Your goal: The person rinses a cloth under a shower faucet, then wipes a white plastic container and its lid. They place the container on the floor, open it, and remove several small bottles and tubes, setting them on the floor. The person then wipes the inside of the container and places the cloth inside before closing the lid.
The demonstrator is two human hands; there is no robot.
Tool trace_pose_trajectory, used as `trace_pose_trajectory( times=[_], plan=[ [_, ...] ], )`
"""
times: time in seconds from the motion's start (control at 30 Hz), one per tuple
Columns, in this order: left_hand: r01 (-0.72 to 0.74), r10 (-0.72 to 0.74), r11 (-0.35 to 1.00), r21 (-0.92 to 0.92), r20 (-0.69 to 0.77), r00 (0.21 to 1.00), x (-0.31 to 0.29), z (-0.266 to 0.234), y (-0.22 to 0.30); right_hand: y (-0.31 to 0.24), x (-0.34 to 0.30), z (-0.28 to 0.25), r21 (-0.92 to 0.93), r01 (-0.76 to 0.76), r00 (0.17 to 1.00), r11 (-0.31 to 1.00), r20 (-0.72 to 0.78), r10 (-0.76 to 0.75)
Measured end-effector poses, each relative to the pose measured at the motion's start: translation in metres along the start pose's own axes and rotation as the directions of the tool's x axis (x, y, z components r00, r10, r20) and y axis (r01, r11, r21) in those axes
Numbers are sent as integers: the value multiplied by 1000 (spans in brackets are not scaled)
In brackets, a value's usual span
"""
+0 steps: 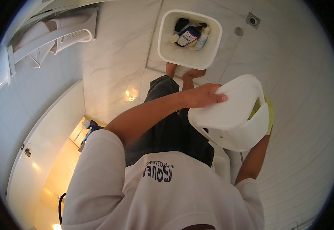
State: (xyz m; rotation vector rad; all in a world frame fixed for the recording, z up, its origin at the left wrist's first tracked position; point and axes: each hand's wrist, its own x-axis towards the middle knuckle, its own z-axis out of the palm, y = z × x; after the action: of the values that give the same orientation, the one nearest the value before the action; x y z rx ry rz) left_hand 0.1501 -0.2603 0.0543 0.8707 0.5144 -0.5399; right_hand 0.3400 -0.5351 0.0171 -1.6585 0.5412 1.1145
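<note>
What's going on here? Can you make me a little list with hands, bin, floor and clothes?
Left hand: grips a white plastic item, perhaps a stool
Right hand: hidden behind it, by a yellow cloth or glove
Bin: white, rounded square, holding a dark bottle and a pale bottle
Floor: square metal drain
Clothes: white shirt, dark trousers

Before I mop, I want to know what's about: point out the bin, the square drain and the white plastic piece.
Bin [190,58]: head view, on its inner wall.
Square drain [253,20]: head view, at its middle.
White plastic piece [241,92]: head view, on its smooth upper panel.
</note>
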Motion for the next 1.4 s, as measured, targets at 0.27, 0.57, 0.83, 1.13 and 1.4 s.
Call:
trace_pose_trajectory(
  times=[0.27,0.57,0.83,1.13,1.4],
  plan=[
    [-56,23,969,241,137,990,-14,-8,5,-36,-43,27,-140,-1,997,990,82,12],
    [-186,70,918,351,318,946,-30,2,0,-34,-93,74,-75,-37,998,997,53,41],
    [-113,-74,637,763,206,976,-25,31,-32,4,-79,54,-525,194,963,829,262,-60],
    [174,391,409,896,-344,854,7,-52,-93,96,-28,16,-122,70,996,990,-41,-75],
    [360,405,444,821,-542,736,-24,-82,-115,156,1,48,413,82,941,907,-333,66]
  ],
)
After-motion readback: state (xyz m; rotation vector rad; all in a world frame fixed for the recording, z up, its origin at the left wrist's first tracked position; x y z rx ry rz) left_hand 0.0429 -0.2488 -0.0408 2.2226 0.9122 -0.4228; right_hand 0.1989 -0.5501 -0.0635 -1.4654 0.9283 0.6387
